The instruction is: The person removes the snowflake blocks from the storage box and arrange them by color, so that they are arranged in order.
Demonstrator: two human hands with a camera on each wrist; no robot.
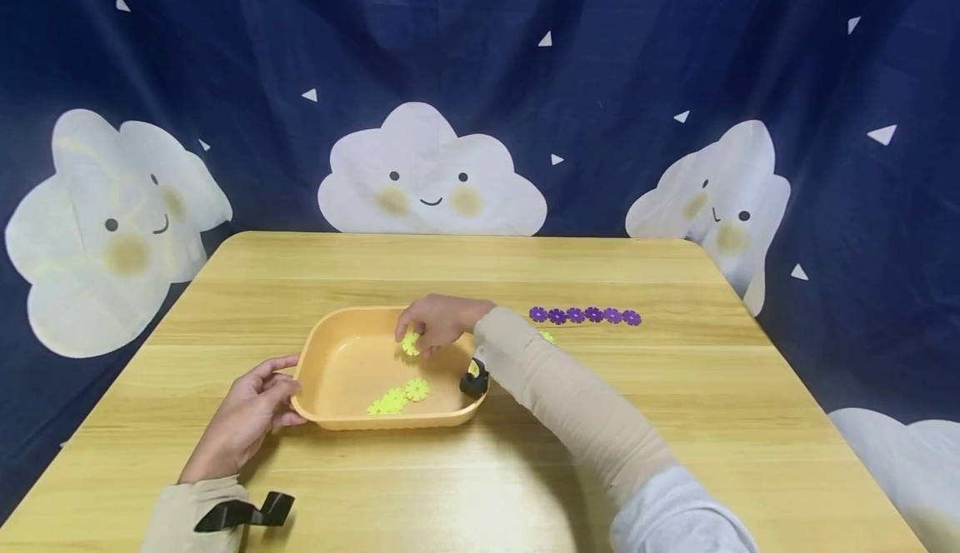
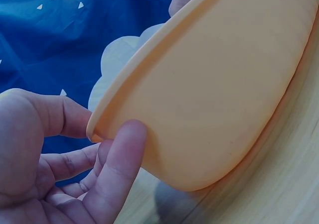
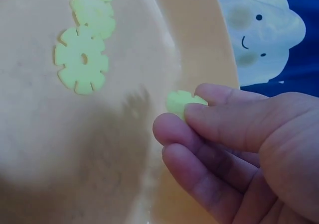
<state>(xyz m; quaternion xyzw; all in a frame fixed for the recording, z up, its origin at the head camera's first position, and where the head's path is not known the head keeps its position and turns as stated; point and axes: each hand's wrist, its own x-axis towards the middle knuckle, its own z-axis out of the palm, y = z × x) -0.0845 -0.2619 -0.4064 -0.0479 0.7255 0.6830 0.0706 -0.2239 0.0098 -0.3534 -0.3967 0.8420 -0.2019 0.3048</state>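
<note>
An orange plastic basin (image 1: 352,424) stands on the table, and my left hand (image 1: 251,407) pinches its left rim between thumb and fingers. The left wrist view shows the thumb against the outer wall of the basin (image 2: 214,84). Over the basin's far side, my right hand (image 1: 438,320) pinches a yellow-green notched disc (image 3: 180,102) between thumb and fingertip. Several more yellow-green discs (image 1: 396,399) lie overlapping on the basin floor near its front. In the right wrist view the nearest loose disc (image 3: 82,59) shows a central slot and notched edge.
Several purple notched discs (image 1: 575,316) lie in a row on the table, right of the basin. Part of a yellow-green disc (image 1: 547,336) shows beyond the right forearm. The wooden table (image 1: 675,420) ends at a dark blue curtain (image 1: 480,53) with cloud prints.
</note>
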